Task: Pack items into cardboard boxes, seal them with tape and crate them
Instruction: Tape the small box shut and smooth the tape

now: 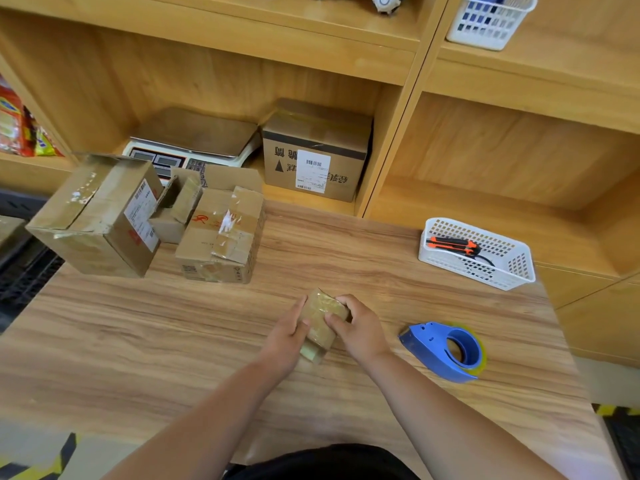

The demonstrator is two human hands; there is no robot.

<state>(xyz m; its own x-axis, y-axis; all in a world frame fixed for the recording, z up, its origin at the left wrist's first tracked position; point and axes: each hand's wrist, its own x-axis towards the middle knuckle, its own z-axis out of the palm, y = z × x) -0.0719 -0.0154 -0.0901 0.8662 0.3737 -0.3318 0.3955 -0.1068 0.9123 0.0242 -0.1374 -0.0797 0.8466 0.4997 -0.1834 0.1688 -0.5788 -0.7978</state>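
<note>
A small cardboard box (320, 318) wrapped in shiny clear tape lies on the wooden table (173, 323) in front of me. My left hand (285, 337) grips its left side, thumb on top. My right hand (360, 327) grips its right side, with fingers curled over the top edge. A blue tape dispenser (446, 351) with a roll of clear tape sits on the table just right of my right hand.
Several taped cardboard boxes (221, 233) stand at the table's far left, one larger box (97, 216) beside them. A white basket (478, 252) holds an orange utility knife (453, 244). On the shelf behind are a scale (194, 143) and a labelled box (315, 154).
</note>
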